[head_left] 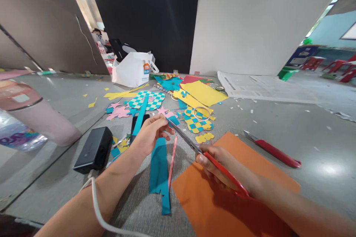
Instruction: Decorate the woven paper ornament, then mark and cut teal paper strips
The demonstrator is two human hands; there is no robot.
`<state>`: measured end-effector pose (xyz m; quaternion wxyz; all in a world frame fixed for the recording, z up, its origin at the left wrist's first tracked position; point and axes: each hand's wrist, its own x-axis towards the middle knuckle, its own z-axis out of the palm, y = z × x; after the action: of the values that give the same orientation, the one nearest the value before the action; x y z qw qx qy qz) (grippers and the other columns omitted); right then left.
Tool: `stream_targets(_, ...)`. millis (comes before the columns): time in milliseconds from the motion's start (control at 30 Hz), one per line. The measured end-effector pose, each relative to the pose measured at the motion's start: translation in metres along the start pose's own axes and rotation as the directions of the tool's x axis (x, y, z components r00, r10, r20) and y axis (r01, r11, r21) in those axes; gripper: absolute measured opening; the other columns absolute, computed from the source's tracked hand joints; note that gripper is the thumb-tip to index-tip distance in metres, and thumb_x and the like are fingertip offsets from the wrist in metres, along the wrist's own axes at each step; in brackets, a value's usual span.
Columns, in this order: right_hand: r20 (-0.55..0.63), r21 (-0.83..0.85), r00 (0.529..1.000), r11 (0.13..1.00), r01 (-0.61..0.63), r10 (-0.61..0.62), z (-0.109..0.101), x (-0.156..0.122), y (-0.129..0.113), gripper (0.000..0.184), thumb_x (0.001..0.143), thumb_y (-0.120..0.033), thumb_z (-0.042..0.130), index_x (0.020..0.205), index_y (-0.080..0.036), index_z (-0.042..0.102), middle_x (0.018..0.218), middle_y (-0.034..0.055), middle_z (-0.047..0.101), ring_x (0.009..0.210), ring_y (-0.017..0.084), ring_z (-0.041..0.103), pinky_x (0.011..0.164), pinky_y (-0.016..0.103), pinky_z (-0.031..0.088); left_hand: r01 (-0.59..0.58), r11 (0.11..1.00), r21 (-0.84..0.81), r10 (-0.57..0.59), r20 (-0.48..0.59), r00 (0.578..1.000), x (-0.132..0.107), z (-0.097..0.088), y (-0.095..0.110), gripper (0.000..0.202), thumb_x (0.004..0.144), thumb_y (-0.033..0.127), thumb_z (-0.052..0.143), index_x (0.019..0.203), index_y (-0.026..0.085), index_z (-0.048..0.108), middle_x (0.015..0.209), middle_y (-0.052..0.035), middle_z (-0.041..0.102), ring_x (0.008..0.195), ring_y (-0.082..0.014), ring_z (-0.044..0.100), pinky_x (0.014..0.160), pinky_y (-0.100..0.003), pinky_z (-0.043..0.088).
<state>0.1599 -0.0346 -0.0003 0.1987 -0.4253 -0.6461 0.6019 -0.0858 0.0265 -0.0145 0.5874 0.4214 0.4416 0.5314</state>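
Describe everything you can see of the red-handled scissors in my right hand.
The scissors have long, slim blades of grey metal and a glossy red plastic handle. The right hand grips the handle, with the blades held above an orange paper sheet, pointing up and to the left. The blades look nearly closed. Their tips reach a small teal paper piece held by the left hand.

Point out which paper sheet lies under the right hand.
The large orange sheet, under the right hand holding the red-handled scissors. The yellow sheet lies far beyond it, past the scattered cut-paper pieces.
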Motion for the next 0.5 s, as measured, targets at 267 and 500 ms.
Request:
stream_targets(267, 0.014, -0.012, 1.0, 1.0, -0.005, 0.005, -0.0005, 0.0004, 0.002, 0.055, 0.09, -0.074, 0.06, 0.084, -0.022, 0.044, 0.06, -0.0071, 0.044, 0.044, 0.006, 0.041, 0.041, 0.019, 0.029, -0.001, 1.0, -0.015, 0.001, -0.004, 1.0, 0.0013, -0.0004, 0.0001, 0.022, 0.07, 0.029, 0.075, 0.07, 0.02, 0.055, 0.068, -0.0035, 0.069, 0.062, -0.0196, 0.071, 0.046, -0.025, 0.05)
stream_targets(500, 0.015, -0.034, 1.0, 0.999, 0.028, -0.027, -0.0006, 0.0028, 0.0037, 0.053, 0.091, -0.073, 0.061, 0.082, -0.023, 0.044, 0.058, -0.0071, 0.045, 0.044, 0.007, 0.042, 0.041, 0.02, 0.03, 0.0, 1.0, 0.0, 0.0, -0.013, 1.0, 0.0014, 0.0015, 0.0023, 0.023, 0.067, 0.03, 0.076, 0.068, 0.02, 0.056, 0.066, -0.0039, 0.069, 0.06, -0.0198, 0.07, 0.044, -0.025, 0.05)
